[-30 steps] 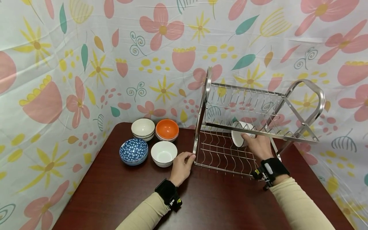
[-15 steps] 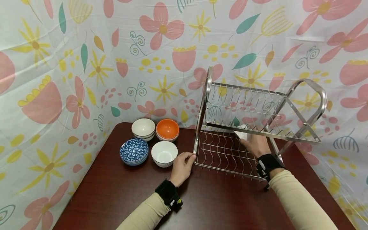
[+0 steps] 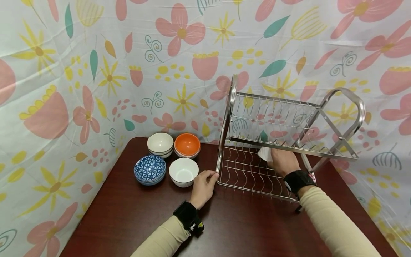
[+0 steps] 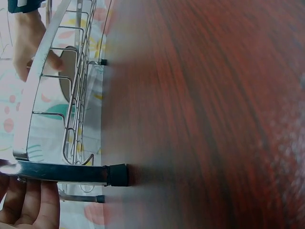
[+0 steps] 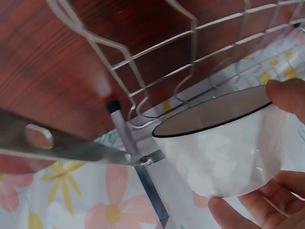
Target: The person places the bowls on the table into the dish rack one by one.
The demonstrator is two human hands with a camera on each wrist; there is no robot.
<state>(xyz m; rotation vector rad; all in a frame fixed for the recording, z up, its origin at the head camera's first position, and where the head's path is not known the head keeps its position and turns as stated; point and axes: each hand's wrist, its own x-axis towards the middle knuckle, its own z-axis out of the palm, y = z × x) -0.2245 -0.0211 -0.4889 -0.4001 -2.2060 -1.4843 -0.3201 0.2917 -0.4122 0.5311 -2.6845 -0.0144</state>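
A two-tier steel dish rack (image 3: 224,117) stands on the dark red table (image 3: 135,221). My right hand (image 3: 282,160) reaches into its lower tier and grips a white bowl (image 3: 264,153) (image 5: 228,148) with a dark rim, thumb on the rim and fingers underneath. The bowl is tipped on its side above the lower wires (image 5: 157,71). My left hand (image 3: 205,182) (image 4: 28,200) holds the rack's front left foot bar (image 4: 62,172) at the table.
To the rack's left sit a blue patterned bowl (image 3: 149,169), a white bowl (image 3: 183,171), a cream bowl (image 3: 160,144) and an orange bowl (image 3: 187,145). A flowered sheet (image 3: 96,71) walls the back and sides. Bare table lies in front.
My right hand has carried the white bowl deeper under the upper tier, toward the back of the lower rack. The left hand has stayed on the rack's corner.
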